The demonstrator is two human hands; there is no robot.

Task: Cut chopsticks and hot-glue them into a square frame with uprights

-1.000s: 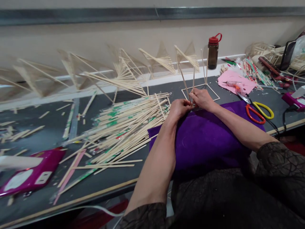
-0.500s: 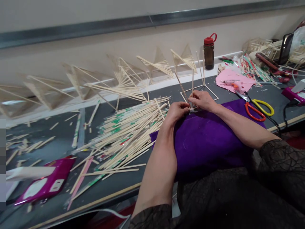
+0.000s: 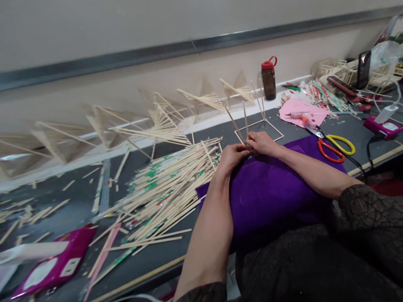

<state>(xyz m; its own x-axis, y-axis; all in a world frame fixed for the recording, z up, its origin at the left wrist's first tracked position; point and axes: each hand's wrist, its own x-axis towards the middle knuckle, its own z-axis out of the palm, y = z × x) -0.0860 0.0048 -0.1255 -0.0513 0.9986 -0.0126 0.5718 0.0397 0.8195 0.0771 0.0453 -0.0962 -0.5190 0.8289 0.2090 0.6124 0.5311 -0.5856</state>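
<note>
My left hand [image 3: 233, 157] and my right hand [image 3: 261, 143] meet at the near corner of a frame of thin wooden sticks [image 3: 274, 127]. Both hands are closed, with fingertips pinched around the lower ends of sticks [image 3: 234, 122] that lean up from that corner. The exact joint is hidden behind my fingers. At the frame's far corner another pair of sticks [image 3: 262, 100] rises in a V. A purple cloth [image 3: 273, 193] lies under my wrists. Left of my hands a heap of loose wooden sticks [image 3: 176, 184] spreads over the table, partly on printed wrappers.
Finished stick structures [image 3: 157, 121] line the wall. A brown bottle with red lid [image 3: 268, 79] stands behind the frame. A glue gun [image 3: 304, 117] rests on pink paper [image 3: 289, 110], near scissors [image 3: 335, 147]. Magenta power strips [image 3: 382, 126] sit at the right and the left front.
The camera view has shifted, so the scene sits slightly lower and further left. My hands have drawn closer together at the frame's corner, still pinching there.
</note>
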